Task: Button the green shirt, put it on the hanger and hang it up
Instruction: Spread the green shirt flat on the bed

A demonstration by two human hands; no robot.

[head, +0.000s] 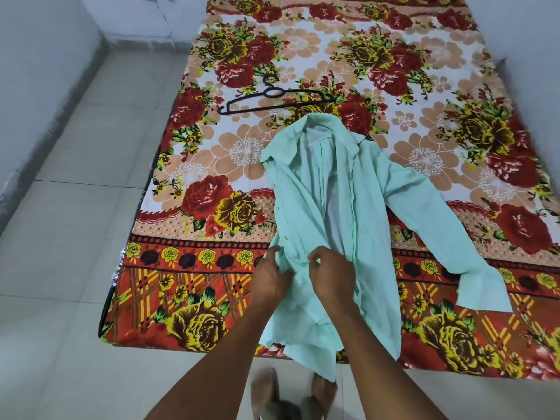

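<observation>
Currently: Buttoning Stage, Lower Placket

Nearest the camera, the left hand point(270, 275) and right hand point(331, 275) work side by side on the green shirt point(339, 213). The fingers point(315, 258) of both hands are pinched narrowly on the fabric at the lower front edges. The shirt lies collar-away on the bed point(454, 131), hem overhanging the near edge, front open along most of its length; whether any button is fastened cannot be determined. Beyond the collar, well apart from the hands, the black hanger point(272, 100) lies untouched. Remaining: buttoning, hanger insertion, hanging. No legible writing or label is visible.
</observation>
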